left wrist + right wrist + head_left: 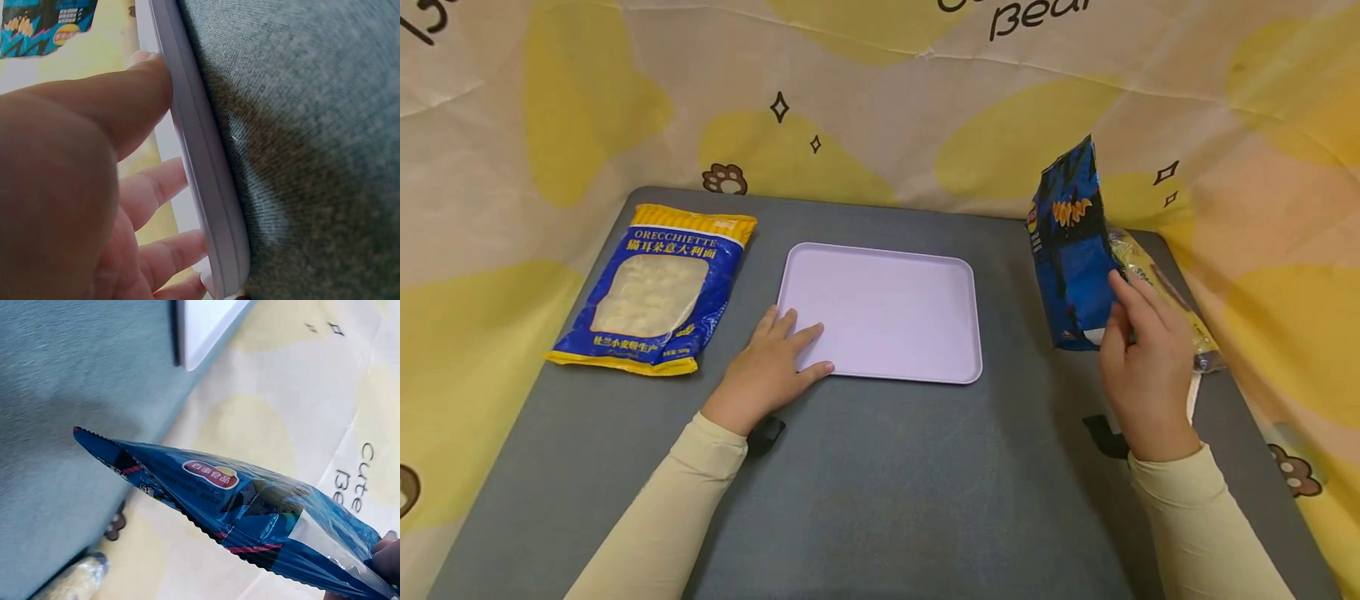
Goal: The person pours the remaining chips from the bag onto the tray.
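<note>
A lavender tray [887, 317] lies flat on the grey table. My left hand [767, 367] rests on its near left corner with the fingers spread; the left wrist view shows thumb and fingertips against the rim [209, 181]. Over the table's right side, my right hand [1150, 371] pinches a blue snack bag [1067, 267] by its edge. The bag is held up on its side, its printed front turned towards the tray. In the right wrist view the bag [212, 500] reaches out from the fingers at the lower right.
At the left lies a blue and yellow bag of orecchiette pasta [655, 292] with a clear window. Behind my right hand is a yellowish clear packet [1202, 333], partly hidden. Patterned yellow cloth [850, 108] hangs around the grey table [910, 483].
</note>
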Tool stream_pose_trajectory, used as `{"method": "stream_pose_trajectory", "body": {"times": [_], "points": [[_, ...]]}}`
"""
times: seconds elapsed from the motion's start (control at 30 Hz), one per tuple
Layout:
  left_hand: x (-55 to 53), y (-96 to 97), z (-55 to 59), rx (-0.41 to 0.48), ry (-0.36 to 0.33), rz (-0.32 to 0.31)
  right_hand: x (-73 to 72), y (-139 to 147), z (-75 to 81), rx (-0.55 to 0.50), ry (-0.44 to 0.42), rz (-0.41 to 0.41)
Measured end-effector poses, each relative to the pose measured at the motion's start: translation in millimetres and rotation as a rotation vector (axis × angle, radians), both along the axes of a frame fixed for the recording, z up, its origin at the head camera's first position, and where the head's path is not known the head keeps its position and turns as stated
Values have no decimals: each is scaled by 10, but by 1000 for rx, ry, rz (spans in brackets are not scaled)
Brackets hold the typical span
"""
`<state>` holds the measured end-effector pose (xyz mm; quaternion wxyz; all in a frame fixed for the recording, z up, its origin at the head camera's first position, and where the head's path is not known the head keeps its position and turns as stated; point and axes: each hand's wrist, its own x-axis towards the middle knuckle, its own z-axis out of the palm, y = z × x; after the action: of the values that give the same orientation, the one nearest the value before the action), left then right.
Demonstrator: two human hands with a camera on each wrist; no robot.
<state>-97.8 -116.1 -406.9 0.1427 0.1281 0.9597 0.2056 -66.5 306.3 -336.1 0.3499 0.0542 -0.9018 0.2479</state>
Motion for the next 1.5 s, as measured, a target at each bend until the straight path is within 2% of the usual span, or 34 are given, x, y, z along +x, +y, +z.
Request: {"method": "stream_pose_trajectory", "body": {"times": [0.47, 0.67, 0.83, 1.03, 1.13, 1.33, 1.5], "points": [[-15, 11, -1, -12, 6, 0, -155, -395, 322, 74, 12, 160], [-10, 21, -11, -16, 17, 11, -251, -563, 464, 148, 58, 262], [-16, 20, -28, -15, 20, 14, -312, -692, 531, 139, 110, 324], [-16, 20, -20, -11, 6, 20, -353, -782, 596, 150, 125, 396], [-6, 25, 5, -9, 1, 20, -362, -808, 641, 147, 90, 432], [-7, 28, 29, -18, 0, 20, -385, -829, 763, 202, -75, 507], [-16, 21, 1, -20, 10, 18, -433, -835, 837, 237, -174, 534]]}}
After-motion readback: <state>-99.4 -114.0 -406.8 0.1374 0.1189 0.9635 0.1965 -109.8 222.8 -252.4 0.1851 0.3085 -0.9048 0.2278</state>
